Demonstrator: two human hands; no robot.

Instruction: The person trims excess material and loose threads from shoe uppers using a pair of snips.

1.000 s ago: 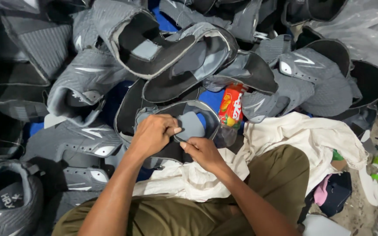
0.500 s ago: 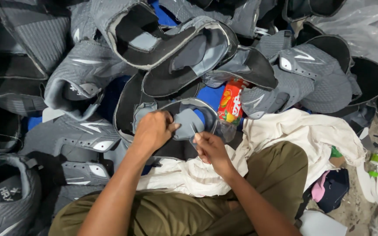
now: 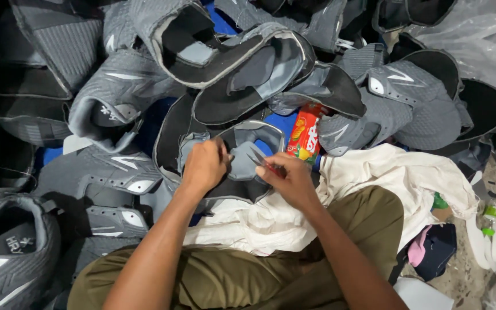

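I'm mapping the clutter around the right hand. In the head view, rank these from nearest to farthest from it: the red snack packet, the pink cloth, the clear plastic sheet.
From the right hand:
1. Red snack packet, just above it.
2. Pink cloth, lower right, by the knee.
3. Clear plastic sheet, far upper right corner.

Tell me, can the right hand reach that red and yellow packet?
Probably yes. The packet lies just beyond the right hand, with nothing between them. But that hand already holds a small red tool against the grey shoe piece, so its fingers are busy.
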